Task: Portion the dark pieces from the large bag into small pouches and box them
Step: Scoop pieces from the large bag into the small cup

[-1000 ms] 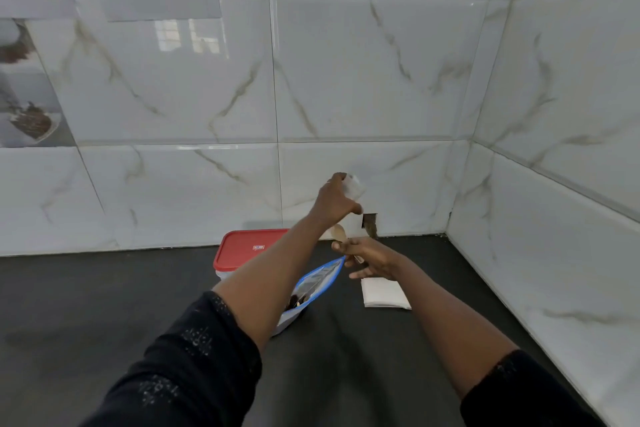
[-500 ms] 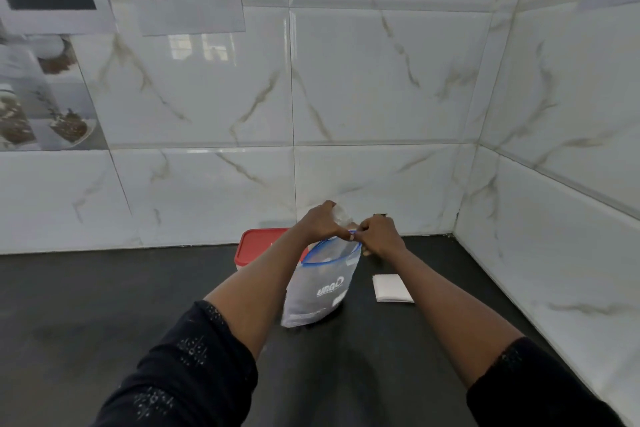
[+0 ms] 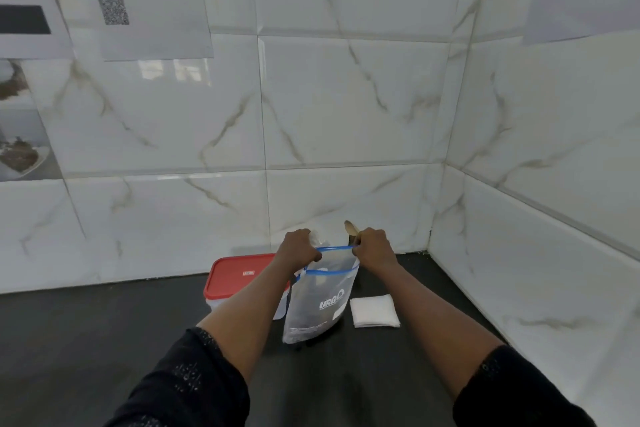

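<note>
Head view: we have the big zip bag (image 3: pixel 320 305) standing upright on the dark counter (image 3: pixel 104 340), mid-scene, just right of the red-lidded box (image 3: pixel 239 276). Our left hand (image 3: pixel 299 250) pinches the left end of the blue rim, with what looks like a small clear pouch (image 3: pixel 314 237) tucked into the same grip. Our right hand (image 3: pixel 372 246) pinches the right end and also holds a wooden spoon (image 3: pixel 350 228), bowl pointing up and far. The mouth is pulled partly open between the two hands.

Step in hand, as we read it: spread the mouth so the spoon can go in. To do it well:
- Pull both rim ends apart evenly.
- Hold the base flat on the counter so the bag doesn't tip.
- Free the right hand for the spoon while the left steadies rim and pouch.

Containers:
- Bag is translucent; we can't tell how much of the dark pieces is inside.
- Box lid is on, contents hidden, box partly behind our left forearm.
- Pouch looks empty, but it's too small to be sure.
- A flat white stack (image 3: pixel 375 311) lies just right of the bag, possibly spare pouches.
</note>
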A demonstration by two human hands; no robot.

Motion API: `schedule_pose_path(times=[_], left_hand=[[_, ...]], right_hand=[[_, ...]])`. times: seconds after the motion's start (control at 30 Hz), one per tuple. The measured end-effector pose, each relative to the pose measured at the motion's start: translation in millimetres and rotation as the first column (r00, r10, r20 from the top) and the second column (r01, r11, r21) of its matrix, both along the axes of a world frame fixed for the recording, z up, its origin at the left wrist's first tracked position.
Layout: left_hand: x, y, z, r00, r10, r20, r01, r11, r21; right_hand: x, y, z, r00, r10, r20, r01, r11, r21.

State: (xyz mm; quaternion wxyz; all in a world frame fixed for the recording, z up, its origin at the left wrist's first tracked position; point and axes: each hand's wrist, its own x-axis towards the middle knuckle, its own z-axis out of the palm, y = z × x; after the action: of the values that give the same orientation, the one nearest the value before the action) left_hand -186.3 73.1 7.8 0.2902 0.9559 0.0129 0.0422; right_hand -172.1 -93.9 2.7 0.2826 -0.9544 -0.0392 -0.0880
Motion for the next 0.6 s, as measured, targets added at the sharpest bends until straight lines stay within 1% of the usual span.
schedule_pose_path(times=[0.1, 0.17, 0.27, 0.37, 0.43, 0.47, 0.6], left_hand=[[15.5, -3.9, -1.7, 1.000, 0.008, 0.004, -0.007, 1.000, -0.013], [24.9, -6.0, -0.8, 1.000, 0.000, 0.018, 0.000, 1.000, -0.020], [38.9, -13.2, 0.2, 0.995, -0.013, 0.101, 0.019, 0.998, -0.066], [37.0, -20.9, 0.0, 0.985, -0.043, 0.168, 0.067, 0.989, -0.135], [31.2, -26.5, -6.3, 0.981, -0.104, 0.166, 0.121, 0.988, -0.098], [27.2, -28.5, -10.6, 0.978, -0.139, 0.153, 0.150, 0.987, -0.063], [6.4, -33.8, -32.4, 0.977, -0.212, 0.035, 0.212, 0.977, -0.004]], right_hand=[[6.8, -3.0, -3.4, 1.000, 0.011, 0.006, -0.010, 0.996, -0.091], [13.5, -5.4, -7.3, 0.999, 0.010, 0.034, -0.006, 0.994, -0.113], [22.6, -9.6, -9.6, 0.994, -0.044, 0.097, 0.051, 0.996, -0.072], [16.8, -15.3, -14.5, 0.982, -0.139, 0.127, 0.135, 0.990, 0.034], [5.4, -20.4, -22.6, 0.981, -0.170, 0.088, 0.166, 0.985, 0.053], [-0.4, -22.7, -28.1, 0.982, -0.177, 0.061, 0.175, 0.984, 0.037], [-28.5, -24.0, -47.3, 0.975, -0.205, -0.080, 0.206, 0.978, 0.004]])
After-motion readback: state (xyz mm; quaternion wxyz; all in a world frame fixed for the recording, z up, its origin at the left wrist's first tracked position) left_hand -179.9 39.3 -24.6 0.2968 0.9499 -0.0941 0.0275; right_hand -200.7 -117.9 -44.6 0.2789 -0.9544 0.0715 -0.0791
